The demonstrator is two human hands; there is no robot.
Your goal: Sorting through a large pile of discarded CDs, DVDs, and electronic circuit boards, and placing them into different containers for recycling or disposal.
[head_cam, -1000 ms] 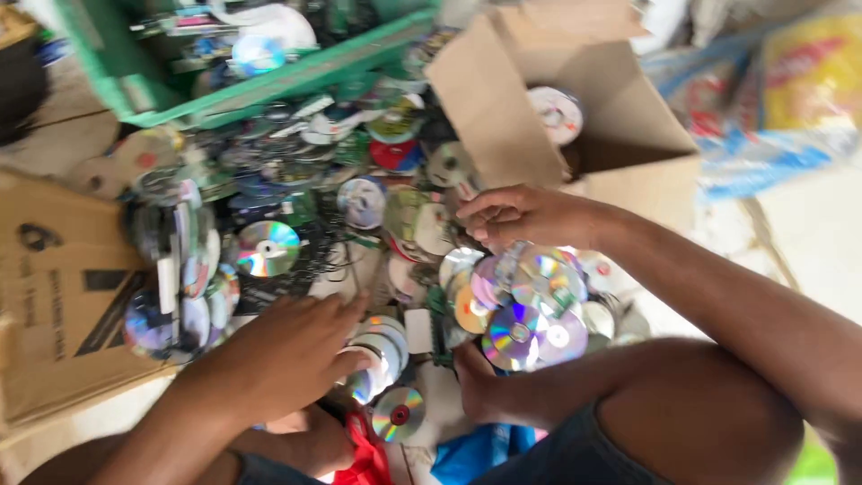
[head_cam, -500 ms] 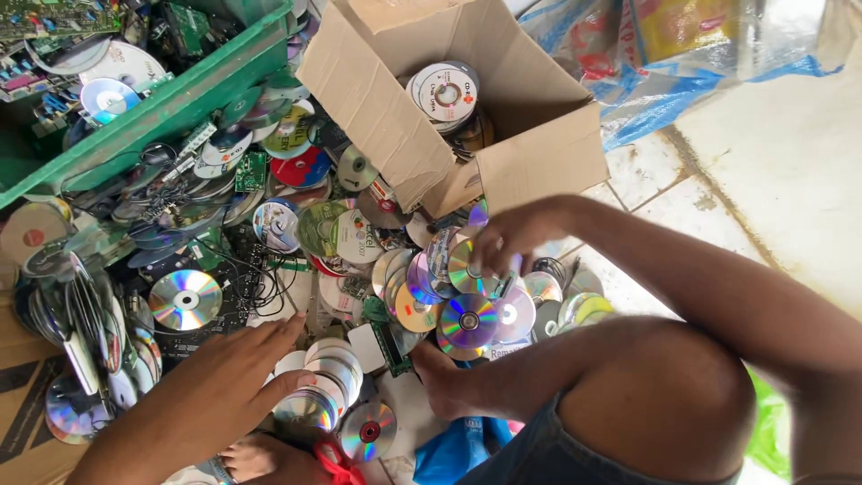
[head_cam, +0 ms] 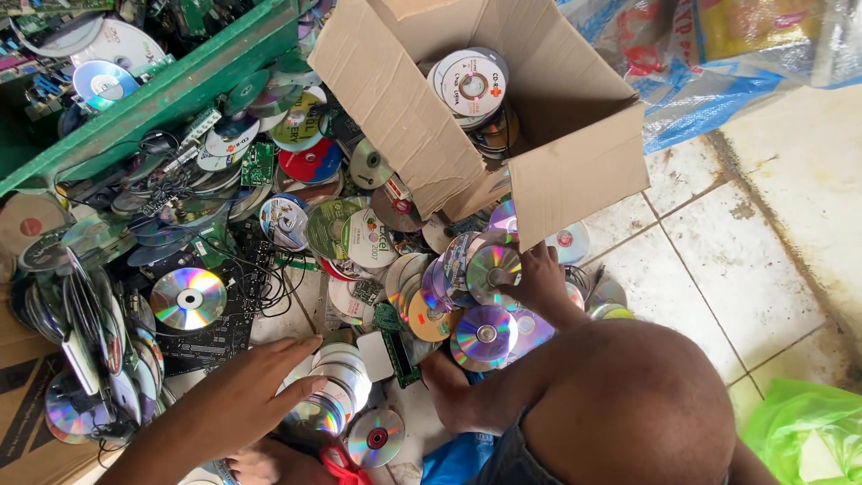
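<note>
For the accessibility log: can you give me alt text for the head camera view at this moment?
Seen from above, the right hand grips a fanned bunch of shiny discs beside an open cardboard box holding more discs, while the left hand rests flat by a stack of discs. Loose discs, cables and circuit boards litter the tiled floor.

A fanned bunch of shiny discs (head_cam: 467, 301) stands tilted on edge, iridescent faces showing, at five o'clock from a leaning stack of silver discs (head_cam: 330, 386) on the floor.
</note>
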